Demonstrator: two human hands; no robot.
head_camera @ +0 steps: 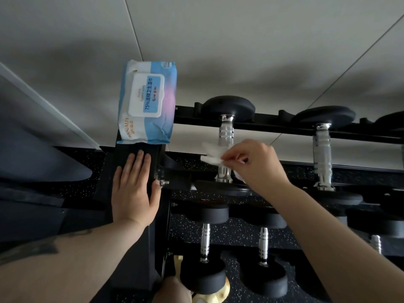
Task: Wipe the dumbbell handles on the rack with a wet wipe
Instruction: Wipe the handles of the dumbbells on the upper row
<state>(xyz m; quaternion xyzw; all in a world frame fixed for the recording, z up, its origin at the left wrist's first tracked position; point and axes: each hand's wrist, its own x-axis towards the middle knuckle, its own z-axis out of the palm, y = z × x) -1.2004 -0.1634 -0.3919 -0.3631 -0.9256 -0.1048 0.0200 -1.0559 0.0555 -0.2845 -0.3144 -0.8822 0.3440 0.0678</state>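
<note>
A black rack (284, 127) carries dumbbells with black ends and chrome handles on two tiers. My right hand (253, 162) pinches a white wet wipe (213, 154) against the chrome handle (226, 133) of the leftmost top-tier dumbbell. The wipe is wrapped around the handle's lower half. My left hand (133, 186) lies flat, fingers straight, on the rack's black end post (122, 162). A second top-tier handle (321, 149) stands to the right, untouched.
A blue and white wet wipe pack (146, 101) rests on top of the end post, just above my left hand. Lower-tier dumbbells (205, 243) sit below. A bolt (164, 183) sticks out beside my left hand. The floor is black speckled rubber.
</note>
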